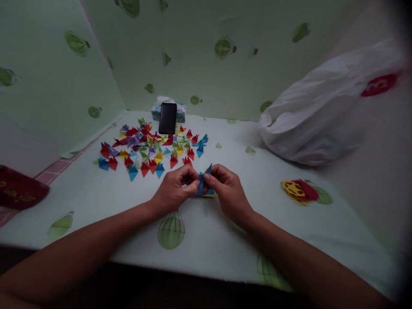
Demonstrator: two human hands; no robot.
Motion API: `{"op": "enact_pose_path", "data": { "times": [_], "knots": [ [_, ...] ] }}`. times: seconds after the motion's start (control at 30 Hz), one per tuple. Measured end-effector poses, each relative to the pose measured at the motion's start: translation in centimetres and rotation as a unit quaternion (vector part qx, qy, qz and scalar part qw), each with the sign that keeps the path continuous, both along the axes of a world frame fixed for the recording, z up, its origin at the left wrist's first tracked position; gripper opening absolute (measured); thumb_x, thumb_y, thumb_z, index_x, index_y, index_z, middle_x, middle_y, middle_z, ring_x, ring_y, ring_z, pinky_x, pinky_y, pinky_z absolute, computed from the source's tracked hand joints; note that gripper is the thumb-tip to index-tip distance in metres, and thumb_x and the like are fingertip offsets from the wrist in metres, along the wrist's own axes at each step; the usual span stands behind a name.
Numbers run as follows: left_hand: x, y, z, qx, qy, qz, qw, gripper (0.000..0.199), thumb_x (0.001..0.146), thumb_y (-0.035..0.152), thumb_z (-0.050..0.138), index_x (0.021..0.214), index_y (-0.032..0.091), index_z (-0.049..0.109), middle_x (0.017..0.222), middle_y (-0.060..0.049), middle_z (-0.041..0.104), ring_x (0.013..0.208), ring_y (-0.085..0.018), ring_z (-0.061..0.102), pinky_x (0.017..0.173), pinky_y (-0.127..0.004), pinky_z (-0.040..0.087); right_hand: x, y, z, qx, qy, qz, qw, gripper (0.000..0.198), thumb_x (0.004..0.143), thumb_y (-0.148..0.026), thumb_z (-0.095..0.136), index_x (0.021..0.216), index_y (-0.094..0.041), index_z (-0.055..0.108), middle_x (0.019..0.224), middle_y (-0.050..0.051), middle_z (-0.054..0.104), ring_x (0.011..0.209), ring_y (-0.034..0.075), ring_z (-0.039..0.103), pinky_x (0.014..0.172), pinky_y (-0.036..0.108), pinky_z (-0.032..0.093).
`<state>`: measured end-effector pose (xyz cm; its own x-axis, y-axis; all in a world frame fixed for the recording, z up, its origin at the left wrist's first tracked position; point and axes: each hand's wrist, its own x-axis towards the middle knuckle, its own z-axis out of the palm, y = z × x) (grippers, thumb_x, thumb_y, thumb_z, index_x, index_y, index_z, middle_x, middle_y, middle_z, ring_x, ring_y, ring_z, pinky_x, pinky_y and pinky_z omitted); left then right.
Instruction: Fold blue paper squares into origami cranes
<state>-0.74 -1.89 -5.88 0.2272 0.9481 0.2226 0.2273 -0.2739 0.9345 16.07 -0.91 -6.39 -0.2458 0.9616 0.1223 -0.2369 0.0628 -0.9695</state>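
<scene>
A small piece of folded blue origami paper (201, 184) is pinched between my two hands near the middle of the table. My left hand (178, 185) grips its left side with thumb and forefinger. On the other side, my right hand (228, 191) pinches the part with a narrow point sticking up. Below the hands, a strip of yellow (209, 195) shows at the blue paper's lower edge; most of it is hidden. Beyond my left hand lies a spread of folded paper cranes (144, 166) in red, blue, yellow, purple and green.
A black phone (168, 118) leans on a tissue box (181, 112) behind the cranes. At the right stands a bulging white plastic bag (309, 111). Yellow and red cut-out pieces (294, 190) lie in front of it. A dark red object (22, 189) sits at the left edge.
</scene>
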Motion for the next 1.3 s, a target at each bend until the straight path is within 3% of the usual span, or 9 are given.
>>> {"op": "enact_pose_path", "data": {
  "times": [0.23, 0.4, 0.57, 1.07, 1.3],
  "knots": [
    [0.0, 0.0, 0.27, 0.011, 0.006, -0.017, 1.0, 0.009, 0.083, 0.022, 0.064, 0.08, 0.017, 0.057, 0.075, 0.0, 0.063, 0.069, -0.012, 0.06, 0.067, -0.026, 0.048, 0.17, 0.04, 0.22, 0.007, -0.026, 0.006, 1.0, 0.022, 0.082, -0.033, 0.074, 0.072, -0.017, 0.063, 0.063, -0.002, 0.062, 0.059, 0.01, 0.056, 0.059, 0.025, 0.046],
    [0.38, -0.18, -0.09, -0.067, -0.092, -0.027, 0.993, 0.02, 0.082, 0.029, 0.069, 0.093, 0.017, 0.057, 0.08, 0.0, 0.064, 0.074, -0.013, 0.063, 0.068, -0.026, 0.049, 0.14, -0.06, 0.03, 0.025, -0.042, -0.023, 0.999, 0.023, 0.082, -0.032, 0.073, 0.069, -0.018, 0.06, 0.062, -0.003, 0.059, 0.058, 0.01, 0.054, 0.057, 0.025, 0.044],
    [0.46, -0.27, 0.42, -0.113, -0.079, -0.043, 0.99, 0.024, 0.082, 0.037, 0.07, 0.079, 0.014, 0.063, 0.068, 0.001, 0.061, 0.064, -0.01, 0.055, 0.063, -0.024, 0.044, 0.16, -0.13, -0.07, 0.031, -0.059, -0.037, 0.997, 0.024, 0.083, -0.032, 0.072, 0.068, -0.019, 0.058, 0.061, -0.003, 0.059, 0.057, 0.011, 0.054, 0.056, 0.025, 0.044],
    [0.37, -0.35, 0.78, -0.141, -0.087, -0.045, 0.985, 0.028, 0.081, 0.04, 0.071, 0.074, 0.013, 0.064, 0.066, -0.001, 0.063, 0.062, -0.011, 0.054, 0.063, -0.025, 0.044, -0.09, -0.38, 0.09, 0.005, -0.035, -0.037, 0.999, 0.025, 0.083, -0.031, 0.072, 0.067, -0.019, 0.057, 0.058, -0.003, 0.059, 0.055, 0.011, 0.053, 0.057, 0.026, 0.042],
    [0.16, -0.15, 0.39, -0.164, -0.133, -0.05, 0.976, 0.035, 0.087, 0.047, 0.064, 0.079, 0.013, 0.066, 0.071, -0.002, 0.064, 0.064, -0.013, 0.06, 0.065, -0.027, 0.049, 0.01, 0.12, 0.2, -0.054, 0.014, -0.038, 0.998, 0.026, 0.079, -0.035, 0.073, 0.067, -0.019, 0.057, 0.056, -0.003, 0.057, 0.054, 0.011, 0.05, 0.057, 0.026, 0.04]
  ]
}}
